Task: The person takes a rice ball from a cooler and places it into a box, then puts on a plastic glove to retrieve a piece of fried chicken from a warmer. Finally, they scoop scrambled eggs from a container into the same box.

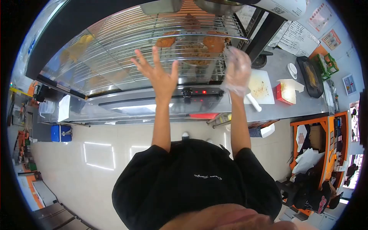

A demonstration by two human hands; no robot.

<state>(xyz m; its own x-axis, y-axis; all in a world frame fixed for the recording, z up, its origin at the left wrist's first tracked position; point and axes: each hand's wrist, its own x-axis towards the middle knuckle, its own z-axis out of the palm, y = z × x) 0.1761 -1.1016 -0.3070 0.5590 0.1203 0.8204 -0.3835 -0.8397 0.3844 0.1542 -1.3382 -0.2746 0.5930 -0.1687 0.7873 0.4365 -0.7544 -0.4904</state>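
My left hand is bare, its fingers spread wide in front of the wire rack of a lit food warmer, apparently holding nothing. A clear plastic glove covers my right hand, raised by the warmer's right end. Its fingers are curled in, and whether anything is inside them is hidden. Browned, fried-looking pieces lie on the rack: one just left of my right hand, another above my left. Below my right wrist, a white-handled knife rests on the white cutting board, which is strewn with crumbs.
To the right on the steel counter stand an open red box, a black tray and a small white round container. The warmer's control panel runs along its front edge. An orange shelf unit stands at right; a blue box at left.
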